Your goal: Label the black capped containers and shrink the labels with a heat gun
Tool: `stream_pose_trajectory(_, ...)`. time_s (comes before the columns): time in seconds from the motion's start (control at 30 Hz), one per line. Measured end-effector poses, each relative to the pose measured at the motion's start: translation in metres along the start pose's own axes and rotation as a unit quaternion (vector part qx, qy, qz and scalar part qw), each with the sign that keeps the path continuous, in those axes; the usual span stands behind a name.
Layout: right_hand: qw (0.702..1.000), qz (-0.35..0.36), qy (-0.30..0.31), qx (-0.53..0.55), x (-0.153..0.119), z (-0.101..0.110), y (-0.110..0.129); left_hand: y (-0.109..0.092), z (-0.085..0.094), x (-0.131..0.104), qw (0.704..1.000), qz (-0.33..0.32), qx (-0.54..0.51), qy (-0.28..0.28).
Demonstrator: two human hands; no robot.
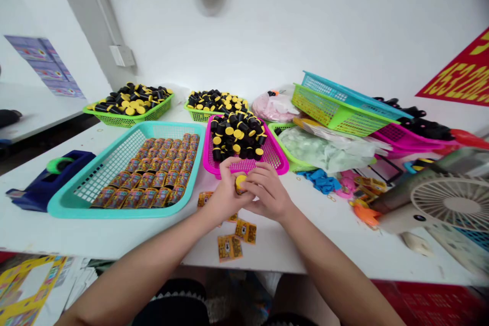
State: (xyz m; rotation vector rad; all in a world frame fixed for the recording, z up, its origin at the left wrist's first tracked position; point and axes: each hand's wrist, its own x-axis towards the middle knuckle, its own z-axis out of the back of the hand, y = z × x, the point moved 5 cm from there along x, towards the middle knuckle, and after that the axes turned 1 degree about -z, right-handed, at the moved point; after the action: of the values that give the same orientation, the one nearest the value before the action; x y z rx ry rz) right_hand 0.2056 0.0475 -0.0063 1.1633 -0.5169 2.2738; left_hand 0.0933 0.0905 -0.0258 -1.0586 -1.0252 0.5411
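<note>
Both hands meet above the table's front part, just before the pink basket (282, 165) of black pieces with yellow caps. My left hand (228, 193) is wrapped round a small yellow-capped piece (240, 184), whose body is mostly hidden by the fingers. My right hand (269, 191) presses against the same piece from the right, fingers bent. Below the hands, several orange printed labels (229, 248) lie flat on the white table (267, 252). To the left, a turquoise basket (89, 175) holds rows of label-wrapped pieces (153, 181).
Green baskets (126, 119) of capped pieces stand at the back left. A blue tape dispenser (49, 181) is at the far left. On the right are stacked baskets (340, 107), plastic bags (324, 147), a blue cloth (323, 181) and a fan (454, 204).
</note>
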Motion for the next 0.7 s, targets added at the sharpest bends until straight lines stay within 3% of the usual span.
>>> stream_pose_trajectory(0.23, 0.999, 0.001, -0.011, 0.048, -0.001, -0.003, 0.003, -0.011, 0.002, 0.000, 0.992, 0.051, -0.071, 0.090)
stream_pose_trajectory(0.33, 0.998, 0.013, -0.013, 0.052, -0.001, -0.004, 0.003, -0.011, 0.002, 0.002, 0.993, 0.031, -0.053, 0.096)
stream_pose_trajectory(0.43, 0.999, 0.013, -0.022, 0.028, -0.001, -0.004, 0.002, -0.017, 0.008, 0.002, 0.997, -0.048, 0.053, 0.012)
stream_pose_trajectory(0.5, 0.999, 0.019, -0.046, 0.005, -0.001, -0.001, 0.001, -0.032, 0.011, -0.003, 0.983, -0.097, 0.154, -0.023)
stream_pose_trajectory(0.6, 0.992, 0.041, -0.116, -0.038, -0.004, 0.008, 0.001, -0.061, 0.021, -0.009, 0.949, -0.119, 0.292, 0.005)
stream_pose_trajectory(0.7, 0.980, 0.036, -0.159, -0.112, -0.006, 0.016, -0.006, -0.083, 0.055, 0.005, 0.926, -0.095, 0.364, 0.028)
